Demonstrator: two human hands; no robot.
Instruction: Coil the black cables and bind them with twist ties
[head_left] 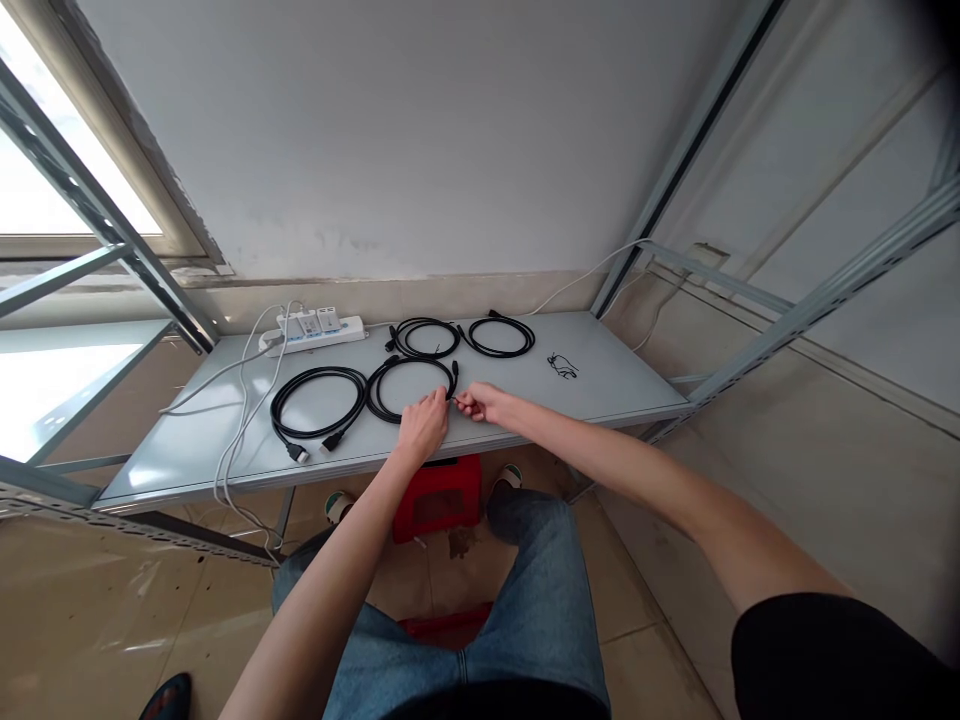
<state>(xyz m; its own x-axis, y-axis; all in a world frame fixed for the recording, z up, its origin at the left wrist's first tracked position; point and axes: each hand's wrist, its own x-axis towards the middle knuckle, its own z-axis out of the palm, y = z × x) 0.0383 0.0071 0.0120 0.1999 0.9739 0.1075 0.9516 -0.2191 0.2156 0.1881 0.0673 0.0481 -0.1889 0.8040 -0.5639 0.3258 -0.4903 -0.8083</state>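
Observation:
On the grey shelf, my left hand (424, 425) is closed over the lower right side of a coiled black cable (375, 398). Close beside it, the fingers of my right hand (484, 402) are pinched together around something too small to make out. A second black cable coil (319, 373) lies to the left, its two plugs towards the front edge. Two more coils, one behind my hands (405, 330) and one further right (501, 354), rest at the back. Several short black ties (562, 366) lie loosely to the right.
A white power strip (311, 335) with plugged-in adapters stands at the back left. White cords (241, 425) hang from it over the front edge. Metal shelf posts (660, 210) rise at both ends. Beneath the shelf is a red stool (439, 500).

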